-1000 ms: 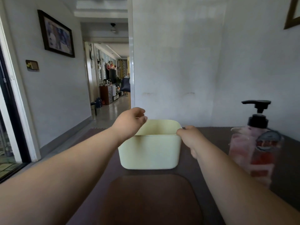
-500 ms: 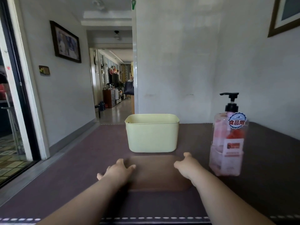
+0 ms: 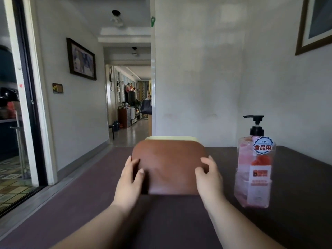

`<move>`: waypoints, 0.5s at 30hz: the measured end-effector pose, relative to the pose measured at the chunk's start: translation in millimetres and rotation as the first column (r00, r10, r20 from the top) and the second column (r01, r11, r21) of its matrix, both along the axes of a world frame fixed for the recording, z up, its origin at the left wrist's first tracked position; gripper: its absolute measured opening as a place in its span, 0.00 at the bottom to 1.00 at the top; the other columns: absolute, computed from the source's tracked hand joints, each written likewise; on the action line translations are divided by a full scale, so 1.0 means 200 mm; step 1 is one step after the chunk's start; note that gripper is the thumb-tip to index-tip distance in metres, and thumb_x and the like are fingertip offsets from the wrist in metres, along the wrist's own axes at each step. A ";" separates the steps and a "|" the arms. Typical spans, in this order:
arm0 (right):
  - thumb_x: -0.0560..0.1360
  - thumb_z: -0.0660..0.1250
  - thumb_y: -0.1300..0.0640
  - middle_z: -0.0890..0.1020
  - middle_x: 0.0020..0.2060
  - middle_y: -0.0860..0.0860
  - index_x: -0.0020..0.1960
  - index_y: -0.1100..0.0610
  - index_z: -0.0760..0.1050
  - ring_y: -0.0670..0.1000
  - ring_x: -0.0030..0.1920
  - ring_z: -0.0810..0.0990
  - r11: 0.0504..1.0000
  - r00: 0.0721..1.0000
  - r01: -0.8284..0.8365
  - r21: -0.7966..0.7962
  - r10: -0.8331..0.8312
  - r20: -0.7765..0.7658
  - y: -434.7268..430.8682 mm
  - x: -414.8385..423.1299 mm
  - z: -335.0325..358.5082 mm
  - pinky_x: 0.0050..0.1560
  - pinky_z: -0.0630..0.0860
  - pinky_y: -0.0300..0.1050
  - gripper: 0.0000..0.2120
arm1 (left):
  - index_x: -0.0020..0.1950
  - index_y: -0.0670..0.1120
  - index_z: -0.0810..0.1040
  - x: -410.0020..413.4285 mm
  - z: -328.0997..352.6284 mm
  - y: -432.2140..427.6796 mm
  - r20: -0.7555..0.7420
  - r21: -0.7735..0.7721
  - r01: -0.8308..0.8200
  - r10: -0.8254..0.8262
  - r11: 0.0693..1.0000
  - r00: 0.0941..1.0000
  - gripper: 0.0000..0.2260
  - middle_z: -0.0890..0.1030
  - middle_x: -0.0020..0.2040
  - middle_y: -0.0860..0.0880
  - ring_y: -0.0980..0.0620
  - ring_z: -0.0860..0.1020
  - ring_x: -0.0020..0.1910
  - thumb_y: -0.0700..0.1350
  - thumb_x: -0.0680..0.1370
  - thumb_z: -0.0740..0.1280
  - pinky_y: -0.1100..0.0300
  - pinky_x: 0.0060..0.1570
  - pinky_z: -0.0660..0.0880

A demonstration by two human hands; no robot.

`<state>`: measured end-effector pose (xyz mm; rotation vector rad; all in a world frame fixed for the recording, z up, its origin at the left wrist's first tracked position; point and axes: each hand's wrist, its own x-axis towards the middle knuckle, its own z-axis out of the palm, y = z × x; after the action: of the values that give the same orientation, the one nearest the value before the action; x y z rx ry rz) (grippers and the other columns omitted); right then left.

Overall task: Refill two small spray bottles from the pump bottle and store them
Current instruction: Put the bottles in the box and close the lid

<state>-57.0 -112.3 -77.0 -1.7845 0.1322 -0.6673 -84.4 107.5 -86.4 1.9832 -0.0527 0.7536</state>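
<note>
gripping a brown lid (image 3: pixel 168 166), left hand (image 3: pixel 130 178) and right hand (image 3: pixel 209 177) hold it before the bin (image 3: pixel 172 138). no spray bottles show; progress unclear.

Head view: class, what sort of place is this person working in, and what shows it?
Probably a home. A framed picture hangs on the wall, a hallway leads to a cabinet, and a pump bottle stands on the table where the left hand and right hand hold a brown lid.

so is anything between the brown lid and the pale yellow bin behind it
Nothing visible; the brown rounded lid, gripped by left hand and right hand, hides the pale yellow bin except its rim.
</note>
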 end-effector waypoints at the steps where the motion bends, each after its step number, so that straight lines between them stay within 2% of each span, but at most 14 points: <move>1: 0.75 0.62 0.59 0.66 0.74 0.44 0.65 0.49 0.72 0.53 0.68 0.70 1.000 0.999 -0.001 0.006 0.000 0.034 0.00 0.04 0.06 0.64 0.68 0.44 0.19 | 0.71 0.52 0.67 0.04 0.06 0.00 0.036 0.010 0.018 -0.019 1.000 0.999 0.19 0.57 0.77 0.56 0.60 0.58 0.73 0.48 0.79 0.60 0.63 0.69 0.55; 4: 0.74 0.61 0.57 0.66 0.73 0.46 0.69 0.48 0.69 0.52 0.69 0.70 1.000 0.996 -0.017 -0.006 0.017 0.084 0.00 0.18 0.25 0.66 0.69 0.46 0.23 | 0.73 0.54 0.65 0.20 0.26 0.00 0.047 0.000 0.070 -0.070 0.998 0.996 0.20 0.55 0.77 0.59 0.61 0.56 0.74 0.51 0.80 0.58 0.64 0.68 0.53; 6: 0.74 0.60 0.55 0.64 0.74 0.44 0.71 0.48 0.67 0.50 0.72 0.66 0.999 0.995 -0.024 -0.039 0.028 0.092 -0.02 0.30 0.35 0.67 0.65 0.44 0.24 | 0.73 0.55 0.65 0.31 0.35 0.01 0.027 -0.001 0.095 -0.095 0.995 0.995 0.20 0.54 0.77 0.59 0.59 0.56 0.75 0.53 0.80 0.58 0.64 0.68 0.53; 11: 0.75 0.59 0.53 0.64 0.75 0.47 0.71 0.50 0.69 0.50 0.73 0.66 0.990 1.000 -0.013 -0.141 0.017 0.024 -0.05 0.59 0.48 0.70 0.64 0.47 0.24 | 0.72 0.52 0.67 0.59 0.46 0.01 -0.044 -0.043 0.142 -0.144 0.989 0.989 0.21 0.56 0.77 0.56 0.55 0.57 0.76 0.53 0.79 0.58 0.56 0.74 0.54; 13: 0.75 0.58 0.52 0.66 0.74 0.48 0.71 0.50 0.69 0.51 0.71 0.68 0.985 0.999 -0.034 -0.167 0.031 -0.022 -0.06 0.68 0.49 0.68 0.67 0.46 0.24 | 0.71 0.51 0.69 0.68 0.47 0.01 -0.061 -0.078 0.144 -0.149 0.987 0.987 0.21 0.59 0.77 0.54 0.54 0.59 0.75 0.54 0.79 0.58 0.54 0.75 0.54; 15: 0.75 0.58 0.53 0.67 0.74 0.48 0.71 0.50 0.69 0.51 0.68 0.71 0.981 0.996 -0.073 -0.181 0.063 -0.061 -0.06 0.76 0.49 0.62 0.68 0.42 0.24 | 0.70 0.50 0.70 0.75 0.47 0.02 -0.072 -0.129 0.137 -0.147 0.982 0.986 0.21 0.62 0.76 0.53 0.53 0.61 0.74 0.56 0.79 0.57 0.52 0.75 0.56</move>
<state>94.7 -125.2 20.7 -1.9760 0.0477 -0.5966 66.0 111.3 8.5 1.8676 -0.0966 0.5701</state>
